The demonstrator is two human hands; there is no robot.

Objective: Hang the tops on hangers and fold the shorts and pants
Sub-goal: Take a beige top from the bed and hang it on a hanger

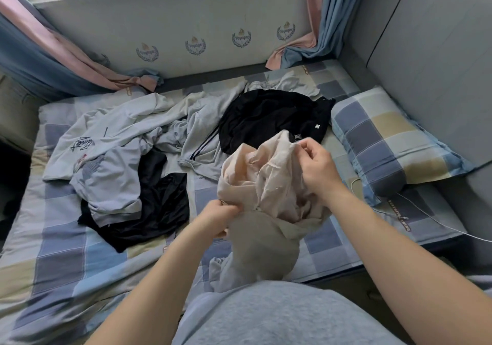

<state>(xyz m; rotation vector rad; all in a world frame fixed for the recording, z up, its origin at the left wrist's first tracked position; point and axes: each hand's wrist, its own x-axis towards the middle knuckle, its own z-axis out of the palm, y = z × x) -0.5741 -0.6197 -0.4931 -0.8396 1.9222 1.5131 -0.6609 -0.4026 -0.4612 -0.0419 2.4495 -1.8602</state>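
Nearest the camera, the person's grey top (pixel 279 318) fills the lower edge, with both bare forearms reaching forward over the bed.

The left hand (pixel 221 216) grips the lower left edge of a pale beige garment (pixel 266 182), its fingers curled tight round a bunch of the cloth. The right hand (pixel 316 166) pinches the upper right edge of the same garment, thumb and fingertips pressed together on the cloth. The garment is crumpled and held up between the two hands, above the checked bedsheet (pixel 66 264); its lower part hangs toward the person's waist. Whether it is a top or trousers cannot be told.

To the left of the hands, a black garment (pixel 159 206) lies spread on the sheet, partly covered by a light blue-grey garment (pixel 111 184). Beyond these lies a pale top with dark script (pixel 106 136), and beside it a grey garment with dark stripes (pixel 202 142). A second black garment with a small white cross (pixel 271 120) lies just behind the beige one.

On the right, a checked pillow (pixel 386 142) rests against a grey padded panel (pixel 426 51); a thin white cable (pixel 426 211) runs along the sheet below the pillow.

At the far side, pink and blue curtains (pixel 53 46) hang at both corners, flanking a pale wall with printed emblems (pixel 197 46).
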